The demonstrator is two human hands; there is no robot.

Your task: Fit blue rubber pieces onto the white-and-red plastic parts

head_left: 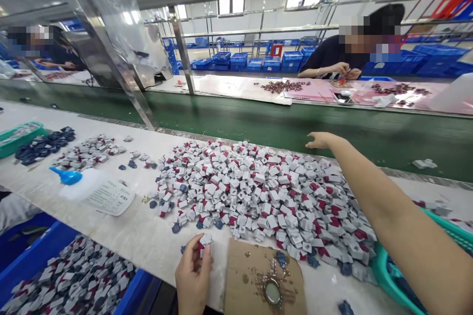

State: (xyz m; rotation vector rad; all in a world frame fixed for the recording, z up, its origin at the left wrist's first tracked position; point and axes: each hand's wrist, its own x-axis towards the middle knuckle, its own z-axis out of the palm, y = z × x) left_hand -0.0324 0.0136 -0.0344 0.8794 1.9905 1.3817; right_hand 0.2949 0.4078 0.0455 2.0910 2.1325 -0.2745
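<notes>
The left hand (pixel 192 275) closes thumb and fingers on a small white-and-red plastic piece (pixel 206 240), held just above the white work surface (pixel 140 226). Its white end points up and away; its long axis is too small to tell. Just ahead of the grip spreads a heap of similar pieces (pixel 251 197). To the grip's right lies a spotted cardboard sheet (pixel 246 275) bearing a small oval mirror (pixel 272 291). Left of the grip, a blue crate (pixel 48 251) holds more pieces. Far ahead, the open right hand (pixel 321 140) reaches past the heap's far edge, its fingers spread; a teal basket (pixel 384 275) sits below that forearm.
</notes>
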